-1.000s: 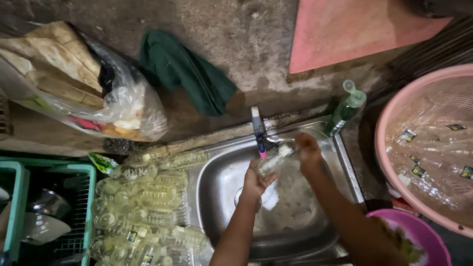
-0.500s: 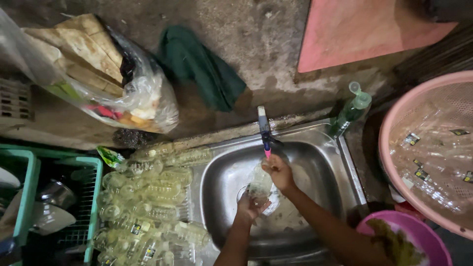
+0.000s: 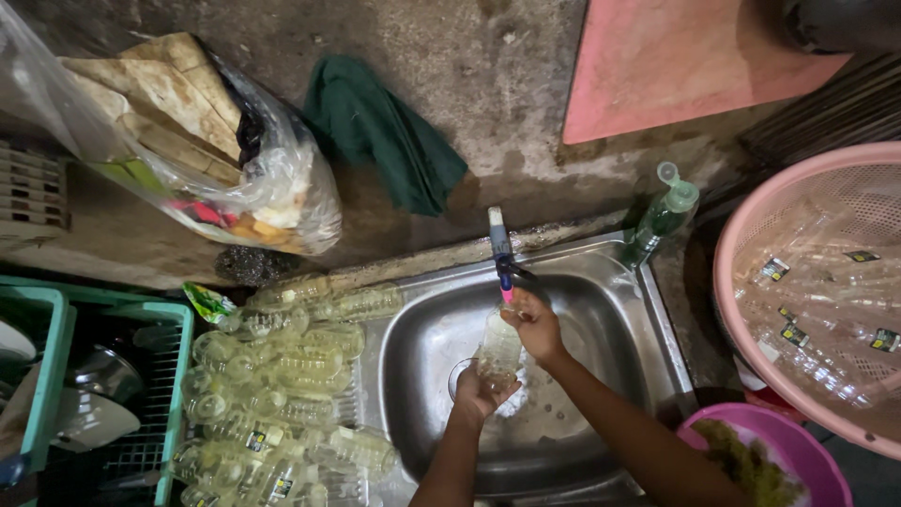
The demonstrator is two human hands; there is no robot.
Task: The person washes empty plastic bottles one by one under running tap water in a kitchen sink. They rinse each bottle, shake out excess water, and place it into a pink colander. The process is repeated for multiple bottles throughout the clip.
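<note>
Over the middle of the steel sink basin (image 3: 601, 310), under the blue-and-pink tap (image 3: 500, 255): both my hands are clamped on one clear plastic bottle (image 3: 498, 345). Left hand (image 3: 481, 392) cups its lower end, right hand (image 3: 535, 324) grips its upper side. Pile of empty clear bottles (image 3: 282, 394) covers the sink's left drainboard. Pink mesh basket (image 3: 751, 235) sits off the right edge.

Over the steel sink (image 3: 601, 376), the left hand (image 3: 481, 394) cups the base of a clear plastic bottle (image 3: 498, 345) while the right hand (image 3: 537, 324) wraps its upper end, just under the tap (image 3: 500, 249). Rinsed bottles (image 3: 282, 394) lie heaped on the drainboard to the left, beside a green crate (image 3: 56, 376). A pink basket (image 3: 817, 291) of bottles sits to the right.
</note>
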